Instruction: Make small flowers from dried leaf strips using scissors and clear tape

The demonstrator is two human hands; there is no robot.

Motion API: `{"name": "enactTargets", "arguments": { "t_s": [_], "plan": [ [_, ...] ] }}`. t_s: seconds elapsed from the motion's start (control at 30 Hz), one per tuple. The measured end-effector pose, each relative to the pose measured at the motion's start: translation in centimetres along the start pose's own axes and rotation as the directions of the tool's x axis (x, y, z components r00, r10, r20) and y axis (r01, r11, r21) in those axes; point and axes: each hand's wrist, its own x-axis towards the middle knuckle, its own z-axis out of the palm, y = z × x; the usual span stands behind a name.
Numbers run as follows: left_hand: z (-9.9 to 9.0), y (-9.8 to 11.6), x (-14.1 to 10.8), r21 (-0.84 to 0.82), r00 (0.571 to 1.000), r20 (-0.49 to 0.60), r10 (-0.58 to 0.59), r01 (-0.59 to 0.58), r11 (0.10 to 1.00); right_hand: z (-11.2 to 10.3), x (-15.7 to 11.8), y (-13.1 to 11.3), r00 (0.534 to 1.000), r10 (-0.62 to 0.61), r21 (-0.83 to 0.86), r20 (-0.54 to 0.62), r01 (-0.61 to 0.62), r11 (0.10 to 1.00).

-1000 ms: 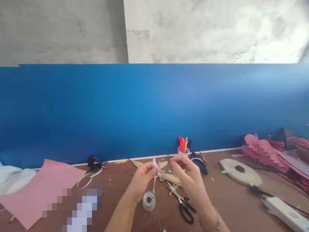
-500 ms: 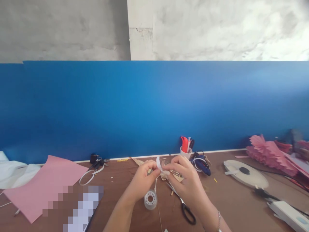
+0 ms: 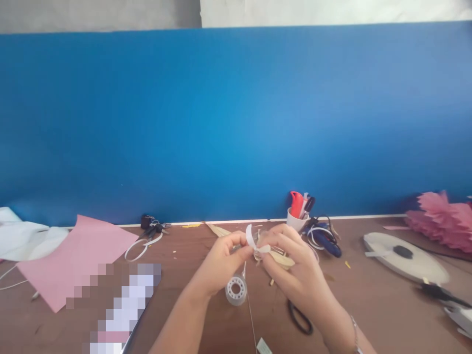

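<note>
Between my two hands is a small white curled strip [image 3: 251, 237], its upper end sticking up and its lower part bent to the right. My left hand [image 3: 223, 260] is closed, pinching the strip between thumb and forefinger. From the other side, my right hand [image 3: 293, 258] has its thumb and fingertips round the strip's lower end. Below the left fingers a roll of clear tape [image 3: 236, 299] lies on the table. A black scissors handle [image 3: 299, 317] shows under my right wrist; the blades are hidden. Pale dried leaf-like pieces [image 3: 282, 259] lie behind the fingers.
A white cup [image 3: 295, 220] of pens stands by the blue partition [image 3: 221, 123], beside a dark blue cable bundle [image 3: 326, 242]. Pink paper [image 3: 79, 260], keys [image 3: 155, 230] and a blurred-out object lie left. Rightward are a pale oval disc [image 3: 420, 260], a plug [image 3: 438, 292] and pink pleated paper [image 3: 438, 221].
The camera has tilted downward, so the partition fills more of the picture. My right fingers have spread slightly and the scissors blades are now covered. The strip stays between my hands.
</note>
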Motion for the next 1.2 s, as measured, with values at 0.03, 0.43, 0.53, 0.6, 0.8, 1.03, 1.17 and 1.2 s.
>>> {"name": "enactTargets", "arguments": {
  "t_s": [0.03,0.43,0.53,0.6,0.8,1.03,1.17,1.2],
  "plan": [
    [-0.1,-0.2,0.1,-0.028,1.000,0.005,0.001,0.000,1.000,0.1,0.2,0.0,1.000,0.031,0.060,0.005,-0.031,0.998],
    [-2.4,-1.5,0.3,0.171,0.996,-0.075,0.050,-0.037,0.985,0.6,1.5,2.6,0.823,0.466,0.392,0.323,-0.565,0.726],
    [-2.5,-1.9,0.3,0.175,0.997,-0.054,0.056,-0.046,0.984,0.6,1.6,2.5,0.783,0.507,0.371,0.362,-0.619,0.692],
    [-2.4,-2.2,0.4,0.160,0.997,-0.063,0.047,-0.036,0.986,0.6,1.7,2.4,0.777,0.507,0.366,0.373,-0.625,0.689],
    [-2.0,-3.0,0.6,0.078,0.991,-0.133,0.015,-0.005,0.997,0.6,1.6,2.6,0.788,0.493,0.367,0.368,-0.610,0.702],
    [-1.6,-3.2,0.5,0.076,0.982,-0.175,0.064,-0.051,0.996,0.5,2.0,2.2,0.753,0.514,0.393,0.411,-0.655,0.646],
    [-1.5,-3.0,0.5,0.137,0.985,-0.161,0.060,-0.038,0.990,0.5,2.1,2.0,0.749,0.508,0.407,0.426,-0.660,0.632],
    [-1.4,-2.9,0.5,0.146,0.986,-0.159,0.055,-0.031,0.989,0.5,2.1,2.0,0.742,0.516,0.410,0.428,-0.668,0.621]
  ]
}}
